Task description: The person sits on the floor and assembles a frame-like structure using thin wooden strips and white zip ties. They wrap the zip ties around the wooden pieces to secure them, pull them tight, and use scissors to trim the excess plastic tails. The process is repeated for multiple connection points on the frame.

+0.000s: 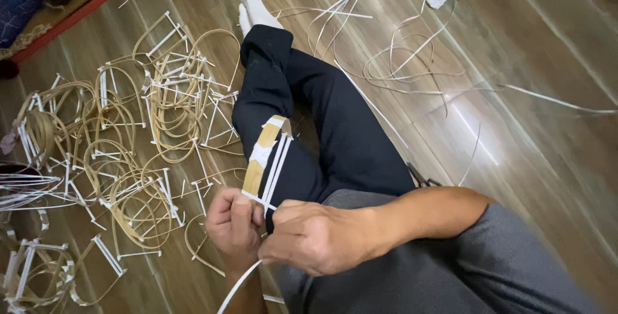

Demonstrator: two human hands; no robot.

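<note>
Over the person's dark-trousered lap, we note the left hand (233,224) and right hand (315,237) both pinched on a bent cane strip (262,153) bound with white strapping (275,169). We judge it light, springy; grip near the binding.

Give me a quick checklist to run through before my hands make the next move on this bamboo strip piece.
1. Left hand grips the near end of the bamboo strip piece: ok.
2. Right hand pinches at the same end, touching the left hand: ok.
3. Piece lies along the leg in dark trousers, far end raised: ok.
4. White binding strip trails free below the hands: ok.
5. Whether the white strip is pulled tight at the wrap: cannot tell, fingers cover it.
6. Finished bamboo loops lie on the floor left of the leg, apart from the hands: ok.
</note>
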